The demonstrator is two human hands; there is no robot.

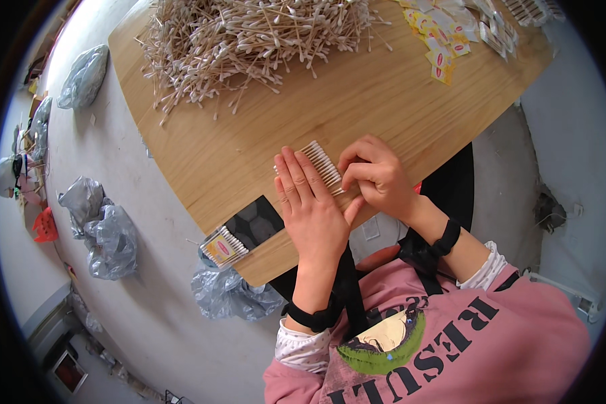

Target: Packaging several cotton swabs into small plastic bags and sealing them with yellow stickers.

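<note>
A row of cotton swabs (323,163) lies side by side on the wooden table (249,148), their white tips lined up. Across the left part of this row my left hand (308,205) rests flat, fingers stretched out and covering some of the swabs. My right hand (377,176) is at the row's right end, thumb and fingers curled into a pinch close to the tips. Whatever sits between those fingertips is too small or hidden to name. Farther back on the table spreads a large heap of loose cotton swabs (249,47).
At the table's near left corner, a clear pack of cotton swabs (223,248) with a yellow label lies beside a dark patterned pad (254,222). Yellow-and-white label cards (444,57) and clear packs (497,30) lie at the far right. Grey plastic bags (108,232) are on the floor.
</note>
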